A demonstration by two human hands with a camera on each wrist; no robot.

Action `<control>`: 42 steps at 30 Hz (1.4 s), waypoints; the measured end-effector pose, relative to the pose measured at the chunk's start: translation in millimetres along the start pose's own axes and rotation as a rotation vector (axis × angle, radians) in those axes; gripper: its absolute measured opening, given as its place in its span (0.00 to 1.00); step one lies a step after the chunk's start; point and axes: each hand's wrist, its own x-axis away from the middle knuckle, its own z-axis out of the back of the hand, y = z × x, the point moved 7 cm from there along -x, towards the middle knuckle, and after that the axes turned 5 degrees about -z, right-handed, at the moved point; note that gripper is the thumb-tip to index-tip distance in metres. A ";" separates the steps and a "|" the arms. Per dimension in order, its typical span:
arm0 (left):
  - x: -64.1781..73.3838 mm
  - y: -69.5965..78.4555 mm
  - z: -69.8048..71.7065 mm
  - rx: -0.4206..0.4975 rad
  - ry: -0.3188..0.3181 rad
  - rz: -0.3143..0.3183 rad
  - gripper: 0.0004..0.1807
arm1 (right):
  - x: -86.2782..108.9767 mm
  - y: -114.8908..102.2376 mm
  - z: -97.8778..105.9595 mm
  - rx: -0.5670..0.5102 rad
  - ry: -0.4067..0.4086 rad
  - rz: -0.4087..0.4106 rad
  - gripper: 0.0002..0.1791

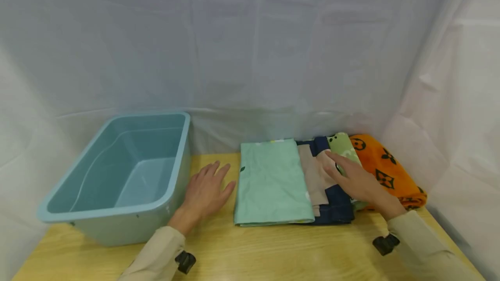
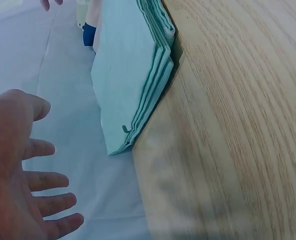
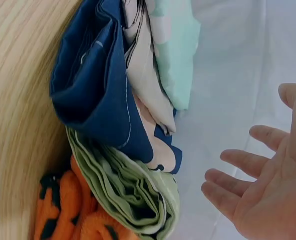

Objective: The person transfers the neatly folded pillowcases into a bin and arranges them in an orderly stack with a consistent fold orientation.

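A row of folded cloths lies at the right of the table, overlapping. Leftmost is a mint-green cloth (image 1: 269,181), then a navy and beige one (image 1: 336,207), a light green one (image 1: 341,144) and an orange fleece-like one (image 1: 390,163) with dark flower marks. My left hand (image 1: 207,190) hovers between the blue tub (image 1: 181,163) and the mint cloth, fingers spread, holding nothing. Over the navy and light green cloths is my right hand (image 1: 353,179); the right wrist view shows its fingers (image 3: 242,162) apart from the fabric and nothing in its grasp.
The deep blue plastic tub stands on the left of the wooden table (image 1: 250,255), its visible inside bare. White sheeting (image 1: 250,55) hangs behind the table and along both sides. Dark wrist mounts (image 1: 185,261) sit on both sleeves.
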 end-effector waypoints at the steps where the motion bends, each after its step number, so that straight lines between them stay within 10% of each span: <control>1: -1.0 -0.3 -1.4 0.009 -0.008 0.006 0.28 | -0.6 0.8 -0.6 -0.021 -0.006 -0.011 0.34; 42: -9.3 -20.2 -50.2 0.709 -0.138 0.228 0.28 | -32.7 0.4 -51.8 -0.468 -0.125 -0.096 0.31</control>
